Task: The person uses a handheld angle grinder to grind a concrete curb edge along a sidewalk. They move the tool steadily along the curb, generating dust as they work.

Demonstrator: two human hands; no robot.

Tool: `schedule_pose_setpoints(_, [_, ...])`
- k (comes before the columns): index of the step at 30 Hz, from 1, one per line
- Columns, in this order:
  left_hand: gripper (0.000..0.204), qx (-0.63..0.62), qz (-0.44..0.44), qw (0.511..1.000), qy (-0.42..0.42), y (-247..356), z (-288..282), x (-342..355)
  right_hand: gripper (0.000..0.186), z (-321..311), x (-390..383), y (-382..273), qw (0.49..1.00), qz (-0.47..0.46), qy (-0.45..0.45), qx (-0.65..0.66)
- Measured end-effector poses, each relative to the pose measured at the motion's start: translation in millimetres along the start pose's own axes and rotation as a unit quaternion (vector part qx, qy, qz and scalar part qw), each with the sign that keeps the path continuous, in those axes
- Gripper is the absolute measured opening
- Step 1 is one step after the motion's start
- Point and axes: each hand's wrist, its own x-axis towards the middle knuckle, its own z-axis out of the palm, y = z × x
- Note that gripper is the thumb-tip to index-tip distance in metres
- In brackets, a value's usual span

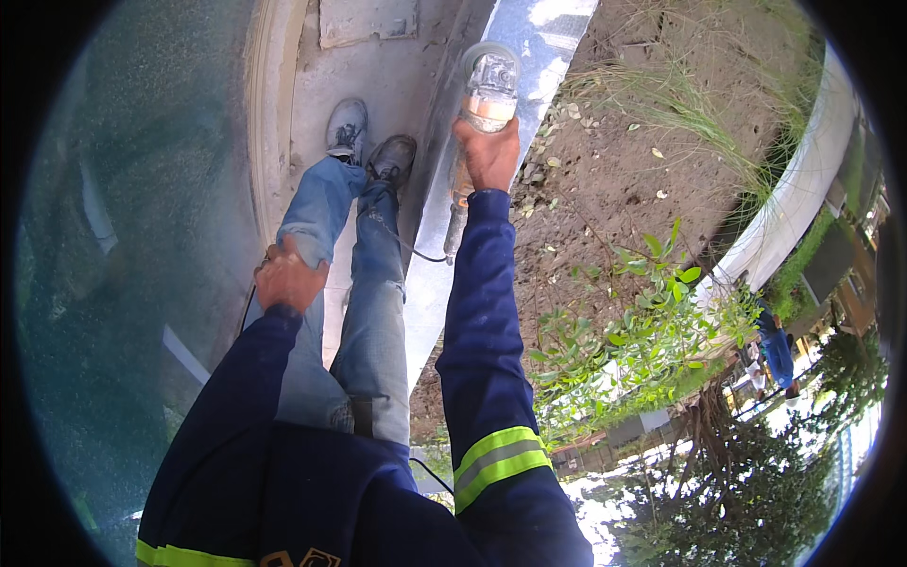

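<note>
My right hand (487, 151) is wrapped round the body of a dusty angle grinder (490, 87), whose round guarded head lies over a pale, shiny ledge (436, 312). A dark cord (420, 253) runs from the grinder's rear end across toward my legs. My left hand (290, 279) is at the knee of my blue jeans (368, 331), its fingers curled; what they hold, if anything, is hidden. A thin dark line, perhaps cord, shows beside that hand.
My shoes (348, 130) stand on a narrow concrete strip (364, 66) with a flat slab (368, 21). A dark glass panel (123, 283) is left. A soil bed (642, 151) with plants and a curved white border (789, 175) lies right. A person (777, 345) in blue is farther off.
</note>
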Motion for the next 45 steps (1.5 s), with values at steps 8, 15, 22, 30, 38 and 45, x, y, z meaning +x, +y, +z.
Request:
schedule_pose_setpoints(8, [0.080, 0.003, -0.008, 1.000, -0.008, 0, -1, 0, 0.063, -24, 3, 30, 0.990, 0.007, 0.053, 0.131])
schedule_pose_setpoints(15, [0.080, 0.010, -0.004, 1.000, -0.014, 3, -5, 1, 0.066, -30, -29, 42, 0.994, 0.019, 0.043, 0.102])
schedule_pose_setpoints(22, [0.079, 0.014, 0.009, 1.000, -0.006, 4, -9, 1, 0.071, -16, -15, 15, 0.997, 0.032, 0.027, 0.062])
schedule_pose_setpoints(30, [0.077, 0.014, 0.003, 1.000, -0.011, 5, -10, 3, 0.057, -43, 0, 30, 0.987, 0.008, 0.059, 0.152])
schedule_pose_setpoints(38, [0.076, 0.007, -0.012, 1.000, -0.003, 5, -10, 4, 0.069, -32, -29, 24, 0.997, 0.046, 0.020, 0.064])
schedule_pose_setpoints(45, [0.076, 0.015, -0.007, 1.000, -0.013, 6, -12, 3, 0.068, -20, -9, 16, 0.999, 0.028, 0.019, 0.042])
